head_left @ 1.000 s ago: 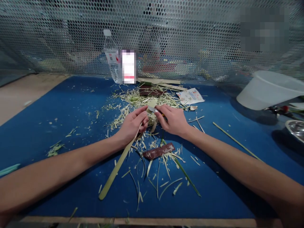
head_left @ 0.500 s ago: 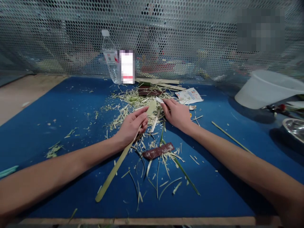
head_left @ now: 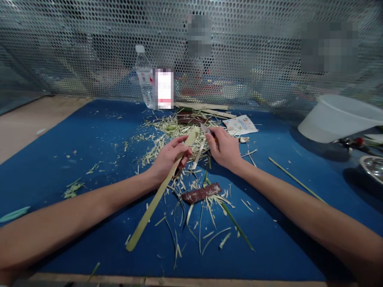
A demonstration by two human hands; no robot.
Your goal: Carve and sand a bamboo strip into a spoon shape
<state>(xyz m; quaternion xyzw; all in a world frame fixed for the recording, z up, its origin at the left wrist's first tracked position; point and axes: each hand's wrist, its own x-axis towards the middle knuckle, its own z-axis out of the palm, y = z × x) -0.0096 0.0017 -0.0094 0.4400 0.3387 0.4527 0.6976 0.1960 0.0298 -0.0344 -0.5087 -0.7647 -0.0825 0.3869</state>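
My left hand point(head_left: 170, 157) is closed round a long pale bamboo strip point(head_left: 155, 199) that runs from the near left up to its rounded far tip beside the shavings. My right hand point(head_left: 224, 147) is closed on a small knife point(head_left: 205, 128), its short blade poking out just right of the strip's far tip. Both hands rest over a pile of thin bamboo shavings point(head_left: 176, 129) on the blue mat point(head_left: 89, 131). A dark red-brown flat piece point(head_left: 201, 193) lies just below the hands.
A water bottle point(head_left: 143, 75) and a blurred upright card stand at the back by the perforated metal screen. A white tub point(head_left: 335, 117) and a metal dish point(head_left: 372, 163) sit at the right. A printed packet point(head_left: 241, 124) and a thin stick point(head_left: 295, 179) lie on the mat.
My right hand drew the knife off the strip's tip, out to the far right, then came slightly back. The left hand kept its hold on the strip.
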